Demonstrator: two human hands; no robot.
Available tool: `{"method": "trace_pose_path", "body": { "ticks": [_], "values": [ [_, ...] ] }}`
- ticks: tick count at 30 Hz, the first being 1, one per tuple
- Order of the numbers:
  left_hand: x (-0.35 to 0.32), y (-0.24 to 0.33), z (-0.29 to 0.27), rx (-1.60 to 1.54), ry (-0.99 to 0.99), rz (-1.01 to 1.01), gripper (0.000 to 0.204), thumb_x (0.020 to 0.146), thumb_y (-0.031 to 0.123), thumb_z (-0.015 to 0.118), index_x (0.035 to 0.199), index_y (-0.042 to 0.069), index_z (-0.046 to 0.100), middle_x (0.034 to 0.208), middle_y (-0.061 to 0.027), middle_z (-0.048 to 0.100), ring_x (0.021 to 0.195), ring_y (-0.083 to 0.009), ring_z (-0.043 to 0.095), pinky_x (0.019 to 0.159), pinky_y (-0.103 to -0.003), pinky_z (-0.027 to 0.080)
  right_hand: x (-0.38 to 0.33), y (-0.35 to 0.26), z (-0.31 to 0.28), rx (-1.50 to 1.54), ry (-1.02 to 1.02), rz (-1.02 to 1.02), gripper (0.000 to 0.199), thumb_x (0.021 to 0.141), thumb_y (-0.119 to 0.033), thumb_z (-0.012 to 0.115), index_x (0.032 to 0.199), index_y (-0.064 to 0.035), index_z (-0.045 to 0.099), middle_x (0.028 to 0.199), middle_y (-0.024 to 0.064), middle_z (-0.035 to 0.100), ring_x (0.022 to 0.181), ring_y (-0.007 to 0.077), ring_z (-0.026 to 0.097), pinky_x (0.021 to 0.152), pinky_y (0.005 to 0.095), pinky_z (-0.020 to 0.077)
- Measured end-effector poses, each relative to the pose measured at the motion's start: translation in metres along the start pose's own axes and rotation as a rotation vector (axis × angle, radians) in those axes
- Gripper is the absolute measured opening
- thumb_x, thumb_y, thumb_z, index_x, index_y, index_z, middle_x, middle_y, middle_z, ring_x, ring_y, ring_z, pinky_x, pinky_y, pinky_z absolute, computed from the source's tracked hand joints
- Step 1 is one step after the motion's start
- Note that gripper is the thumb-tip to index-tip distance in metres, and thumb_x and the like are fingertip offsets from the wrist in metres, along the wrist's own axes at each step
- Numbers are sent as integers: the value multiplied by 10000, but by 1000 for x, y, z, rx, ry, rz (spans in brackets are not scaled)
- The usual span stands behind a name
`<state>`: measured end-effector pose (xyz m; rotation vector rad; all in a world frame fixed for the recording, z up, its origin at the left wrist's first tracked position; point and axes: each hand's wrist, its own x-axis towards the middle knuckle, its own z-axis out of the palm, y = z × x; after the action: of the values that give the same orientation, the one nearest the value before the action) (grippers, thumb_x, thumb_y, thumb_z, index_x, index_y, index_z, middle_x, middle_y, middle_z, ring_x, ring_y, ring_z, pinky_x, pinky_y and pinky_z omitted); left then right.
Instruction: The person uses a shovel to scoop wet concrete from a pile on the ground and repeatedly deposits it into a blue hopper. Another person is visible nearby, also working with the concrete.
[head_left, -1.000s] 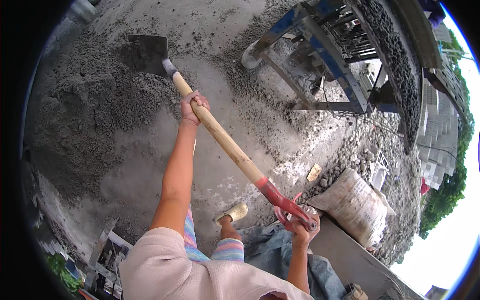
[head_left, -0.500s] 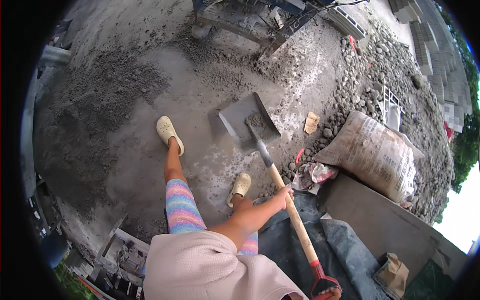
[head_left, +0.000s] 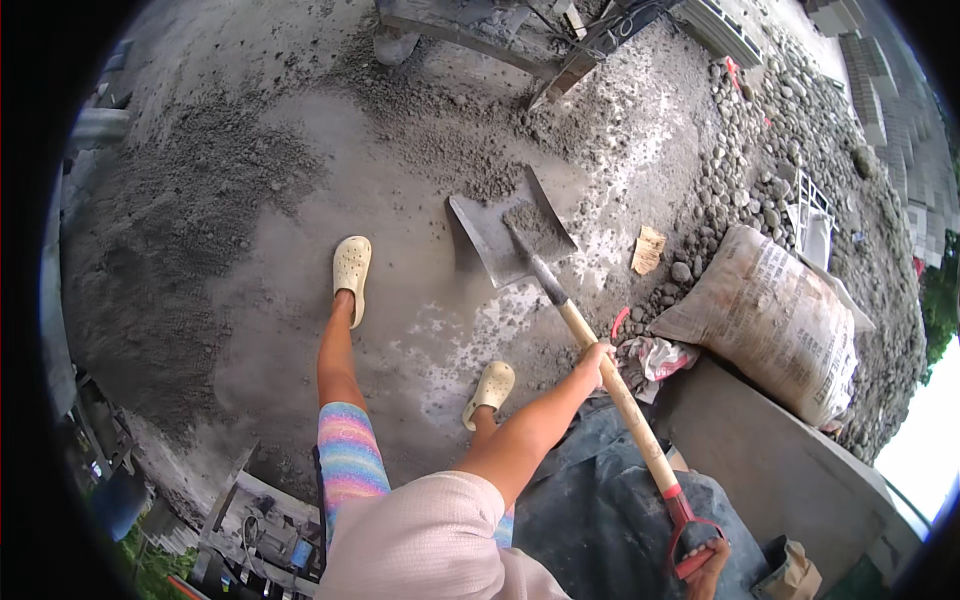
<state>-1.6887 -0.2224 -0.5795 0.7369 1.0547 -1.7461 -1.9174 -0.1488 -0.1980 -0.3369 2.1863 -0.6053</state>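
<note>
A shovel with a flat grey metal blade (head_left: 490,243), a wooden shaft (head_left: 640,428) and a red D-shaped grip (head_left: 690,524) slants from lower right to upper middle. My left hand (head_left: 597,366) is wrapped round the shaft below its metal socket. At the top end, my right hand (head_left: 708,566) closes on the red grip. A small patch of grey, sandy material (head_left: 535,228) lies on the blade. The blade's front edge is beside loose grey aggregate (head_left: 488,178); whether it touches the ground is unclear.
Cream clogs (head_left: 352,268) are on my feet. A metal-framed machine (head_left: 470,42) stands ahead. At right are a stuffed sack (head_left: 765,320), stones (head_left: 790,110), a grey board (head_left: 775,430) and dark sheeting (head_left: 610,490). Dark aggregate (head_left: 190,200) spreads across the left.
The shovel blade has moved forward, close to the loose aggregate near the machine. Both hands keep their hold, and my left arm reaches further out. The whole view has shifted slightly.
</note>
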Motion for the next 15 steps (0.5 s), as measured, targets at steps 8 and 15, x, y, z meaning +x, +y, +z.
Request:
{"method": "trace_pose_path", "body": {
  "ticks": [8, 15],
  "values": [
    [-48, 247, 52, -18, 7, 214, 115, 589, 145, 560, 599, 94, 458, 561, -58, 487, 512, -207, 483, 516, -378, 417, -53, -83, 213, -123, -299, -236, 98, 569, -163, 442, 621, -80, 432, 475, 28, 425, 373, 166, 426, 344, 292, 396],
    [-104, 362, 27, -273, 12, 247, 149, 594, 38, 556, 656, 84, 429, 582, -42, 447, 480, -191, 457, 485, -320, 423, -156, -101, 313, -214, -218, -227, 79, 568, -148, 458, 603, -89, 420, 513, 49, 423, 408, 186, 428, 382, 310, 373]
  ]
}}
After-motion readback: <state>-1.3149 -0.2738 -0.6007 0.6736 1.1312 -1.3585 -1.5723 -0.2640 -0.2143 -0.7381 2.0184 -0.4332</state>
